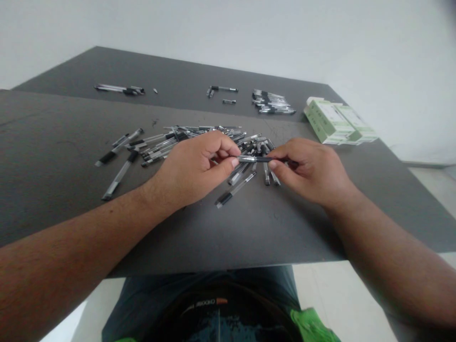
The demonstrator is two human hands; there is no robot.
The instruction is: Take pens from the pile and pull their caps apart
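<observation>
Held level between my two hands is a clear pen (253, 159) with a black grip. My left hand (203, 164) pinches its left end between thumb and fingers. My right hand (309, 168) is closed on the dark right end, part of which the fingers hide. Beneath and behind the hands spreads a heap of pens and pen parts (160, 145), partly covered by my left hand. One loose pen (235, 190) lies just in front of the heap, below the held one.
Two green-and-white boxes (329, 121) stand at the back right. Beside them lies a bundle of pens (272, 102). Further left are a few pen pieces (223, 89) and a small group of pens (119, 89). The grey table's (228, 242) front edge is close to my lap.
</observation>
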